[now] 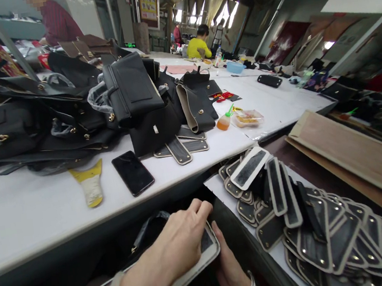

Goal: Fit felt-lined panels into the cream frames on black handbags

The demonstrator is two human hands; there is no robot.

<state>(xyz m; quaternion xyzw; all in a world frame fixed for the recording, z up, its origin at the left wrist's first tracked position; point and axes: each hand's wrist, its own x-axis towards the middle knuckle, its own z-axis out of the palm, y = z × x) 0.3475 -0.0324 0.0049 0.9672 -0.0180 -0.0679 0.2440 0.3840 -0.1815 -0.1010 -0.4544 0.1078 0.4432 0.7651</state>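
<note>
A dark panel with a pale rim (210, 248) lies tilted below the table edge, partly covered by my forearm. My left hand (185, 233) lies over its top near the far end, fingers bent and pressed together; what they hold, if anything, is hidden. At the panel's right end, my right hand (228, 262) is against the rim, its fingers partly hidden behind the panel. A black bag strap in clear wrap (149, 228) shows behind my left wrist.
Black bags (134, 89) pile on the white table (39, 219), near a phone (133, 172), a yellow-and-white tool (90, 184) and an orange-liquid bottle (223, 121). Many rimmed pieces (314, 248) heap at the right beside long boards (358, 158). People sit farther back.
</note>
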